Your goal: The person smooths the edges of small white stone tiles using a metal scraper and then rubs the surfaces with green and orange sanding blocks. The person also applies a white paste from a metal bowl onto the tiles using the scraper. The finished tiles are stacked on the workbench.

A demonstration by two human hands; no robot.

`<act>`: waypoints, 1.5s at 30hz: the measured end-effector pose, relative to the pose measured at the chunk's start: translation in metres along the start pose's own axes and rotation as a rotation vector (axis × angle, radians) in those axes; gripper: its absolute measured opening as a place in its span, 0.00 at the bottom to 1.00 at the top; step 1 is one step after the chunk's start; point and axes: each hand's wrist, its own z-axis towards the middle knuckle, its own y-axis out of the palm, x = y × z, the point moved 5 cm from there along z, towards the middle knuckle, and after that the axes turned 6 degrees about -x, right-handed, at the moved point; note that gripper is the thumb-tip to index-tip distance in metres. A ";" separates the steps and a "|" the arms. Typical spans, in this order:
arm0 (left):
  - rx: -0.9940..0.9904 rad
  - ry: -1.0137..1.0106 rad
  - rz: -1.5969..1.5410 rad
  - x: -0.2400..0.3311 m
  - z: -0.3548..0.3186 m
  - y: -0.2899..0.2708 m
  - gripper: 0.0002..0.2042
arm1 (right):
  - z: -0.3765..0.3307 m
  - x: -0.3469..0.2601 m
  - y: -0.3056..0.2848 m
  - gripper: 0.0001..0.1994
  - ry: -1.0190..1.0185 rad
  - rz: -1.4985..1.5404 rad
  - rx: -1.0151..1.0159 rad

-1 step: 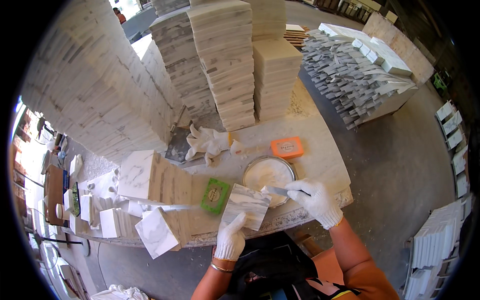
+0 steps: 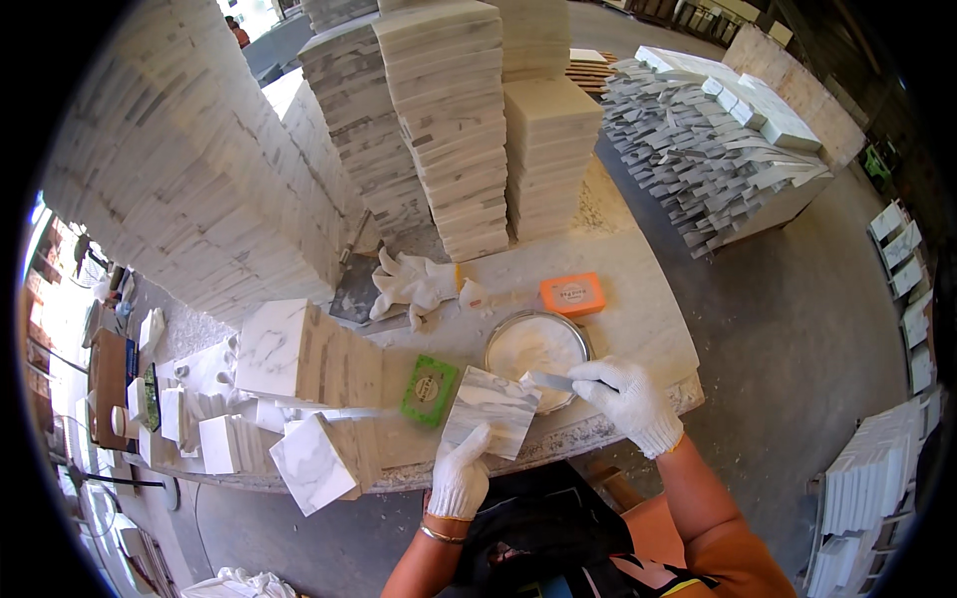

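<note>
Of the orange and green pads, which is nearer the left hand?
The green pad, just left of the marble tile in the left hand; the orange pad lies farther off, beyond the round container.

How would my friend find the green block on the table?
Start at the pale worktable, then find the veined tile in the gloved left hand. The green block lies just left of that tile. Its bright green differs from the whitish tile and the orange block farther back.

smooth veined stone tile (image 2: 498,404), matt knitted cloth gloves (image 2: 628,404), metal blade (image 2: 551,381), shiny metal-rimmed dish (image 2: 486,351), rough-edged stone tabletop (image 2: 643,304)
</note>
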 end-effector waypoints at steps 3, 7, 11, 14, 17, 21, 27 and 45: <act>-0.018 0.022 0.007 0.002 0.000 0.002 0.25 | -0.002 -0.001 0.001 0.07 -0.052 -0.088 0.015; -0.022 0.000 -0.009 0.002 -0.002 0.003 0.25 | -0.005 0.003 0.002 0.07 -0.111 -0.178 0.056; -0.002 -0.012 -0.029 0.003 -0.003 0.004 0.24 | -0.006 0.000 0.001 0.07 -0.144 -0.192 0.066; 0.004 0.002 -0.022 0.004 -0.003 0.004 0.24 | -0.005 0.001 0.001 0.07 -0.151 -0.238 0.086; 0.008 0.006 -0.015 0.006 -0.003 0.004 0.24 | -0.003 0.000 -0.002 0.07 -0.103 -0.193 0.088; 0.017 -0.002 -0.023 0.010 -0.006 0.008 0.25 | 0.002 0.001 -0.001 0.08 -0.002 0.037 -0.012; 0.009 0.027 0.008 0.010 -0.006 0.005 0.25 | 0.006 0.009 0.002 0.10 0.143 0.151 -0.129; 0.029 0.045 0.004 0.007 -0.005 -0.009 0.24 | 0.049 0.023 0.003 0.13 0.032 -0.461 -0.229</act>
